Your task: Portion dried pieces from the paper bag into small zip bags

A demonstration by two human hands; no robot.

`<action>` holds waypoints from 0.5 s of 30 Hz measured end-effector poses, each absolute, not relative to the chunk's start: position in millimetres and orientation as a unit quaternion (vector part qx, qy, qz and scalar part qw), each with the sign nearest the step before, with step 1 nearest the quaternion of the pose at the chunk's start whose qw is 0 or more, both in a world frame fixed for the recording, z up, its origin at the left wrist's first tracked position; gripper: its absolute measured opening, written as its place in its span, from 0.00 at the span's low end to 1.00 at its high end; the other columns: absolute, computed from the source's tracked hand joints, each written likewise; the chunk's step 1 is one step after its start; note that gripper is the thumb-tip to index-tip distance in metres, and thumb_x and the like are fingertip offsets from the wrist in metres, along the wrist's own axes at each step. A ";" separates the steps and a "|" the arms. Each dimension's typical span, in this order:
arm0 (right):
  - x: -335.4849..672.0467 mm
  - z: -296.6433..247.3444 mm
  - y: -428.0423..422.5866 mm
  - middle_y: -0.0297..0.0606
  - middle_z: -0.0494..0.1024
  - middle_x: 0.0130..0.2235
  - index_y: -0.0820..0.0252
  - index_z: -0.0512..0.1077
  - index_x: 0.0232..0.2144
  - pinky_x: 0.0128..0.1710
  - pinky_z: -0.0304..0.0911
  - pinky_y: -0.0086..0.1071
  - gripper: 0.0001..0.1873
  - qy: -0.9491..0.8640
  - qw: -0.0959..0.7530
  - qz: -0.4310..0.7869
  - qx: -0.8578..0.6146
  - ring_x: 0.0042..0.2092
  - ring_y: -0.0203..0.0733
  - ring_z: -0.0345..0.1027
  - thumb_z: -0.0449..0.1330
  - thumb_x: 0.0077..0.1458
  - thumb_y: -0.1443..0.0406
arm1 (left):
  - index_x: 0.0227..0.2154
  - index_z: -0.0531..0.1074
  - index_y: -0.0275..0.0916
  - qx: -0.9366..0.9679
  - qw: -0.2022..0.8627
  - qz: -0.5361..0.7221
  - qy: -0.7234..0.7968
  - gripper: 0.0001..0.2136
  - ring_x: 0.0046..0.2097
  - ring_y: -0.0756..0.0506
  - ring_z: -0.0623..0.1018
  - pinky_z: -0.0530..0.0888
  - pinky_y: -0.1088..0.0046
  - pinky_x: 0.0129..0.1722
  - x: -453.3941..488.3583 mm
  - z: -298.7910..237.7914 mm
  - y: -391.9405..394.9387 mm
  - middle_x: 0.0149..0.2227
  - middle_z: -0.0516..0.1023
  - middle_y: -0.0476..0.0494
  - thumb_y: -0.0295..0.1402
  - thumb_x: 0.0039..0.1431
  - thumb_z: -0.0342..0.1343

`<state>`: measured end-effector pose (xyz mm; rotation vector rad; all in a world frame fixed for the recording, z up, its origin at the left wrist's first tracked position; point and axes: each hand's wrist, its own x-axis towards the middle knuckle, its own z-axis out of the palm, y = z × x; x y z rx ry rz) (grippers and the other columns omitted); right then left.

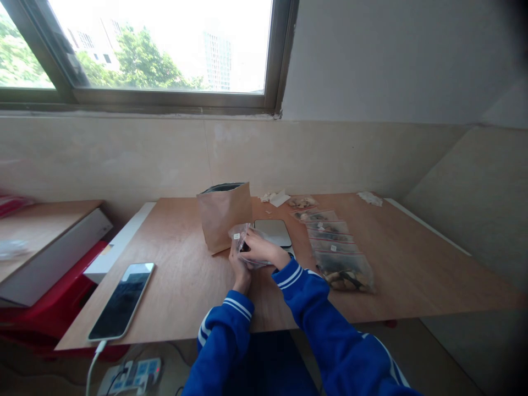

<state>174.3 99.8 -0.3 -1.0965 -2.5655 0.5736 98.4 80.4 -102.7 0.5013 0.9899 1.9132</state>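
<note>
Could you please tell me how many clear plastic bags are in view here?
6: five overlap in a row on the table, and one bag is held by the left hand and right hand. More may hide under the overlap.

On the plywood tabletop, a flat rectangular scale lies between an upright kraft-paper pouch on its left and a row of flat plastic zip bags on its right, with a slim glass-fronted smartphone nearer the table's front left edge.
</note>
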 end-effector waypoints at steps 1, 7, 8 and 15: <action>174.7 0.5 99.2 0.57 0.67 0.58 0.69 0.70 0.50 0.61 0.53 0.44 0.24 -0.888 0.143 0.201 -0.388 0.62 0.55 0.57 0.63 0.49 0.68 | 0.40 0.76 0.34 0.192 0.434 0.783 0.402 0.15 0.47 0.42 0.78 0.70 0.65 0.52 98.9 -103.2 80.6 0.41 0.80 0.38 0.40 0.57 0.54; 178.4 11.7 94.4 0.51 0.72 0.53 0.66 0.67 0.53 0.55 0.60 0.40 0.26 -0.876 0.149 0.257 -0.380 0.56 0.51 0.65 0.62 0.50 0.70 | 0.40 0.77 0.32 0.211 0.399 0.789 0.417 0.14 0.43 0.42 0.79 0.72 0.66 0.47 100.0 -100.1 77.4 0.39 0.81 0.38 0.36 0.57 0.54; 178.9 13.6 94.0 0.50 0.73 0.52 0.65 0.66 0.54 0.53 0.61 0.40 0.28 -0.873 0.146 0.270 -0.379 0.54 0.51 0.66 0.62 0.50 0.70 | 0.40 0.77 0.32 0.211 0.398 0.788 0.420 0.14 0.42 0.43 0.79 0.73 0.67 0.46 100.0 -98.3 76.2 0.38 0.81 0.38 0.36 0.57 0.55; 177.2 16.2 91.0 0.47 0.78 0.42 0.66 0.73 0.41 0.45 0.64 0.34 0.14 -0.870 0.122 0.308 -0.364 0.43 0.46 0.72 0.56 0.52 0.75 | 0.31 0.78 0.31 0.152 0.420 0.769 0.458 0.11 0.36 0.44 0.78 0.74 0.69 0.40 100.3 -80.3 69.1 0.33 0.81 0.38 0.36 0.55 0.57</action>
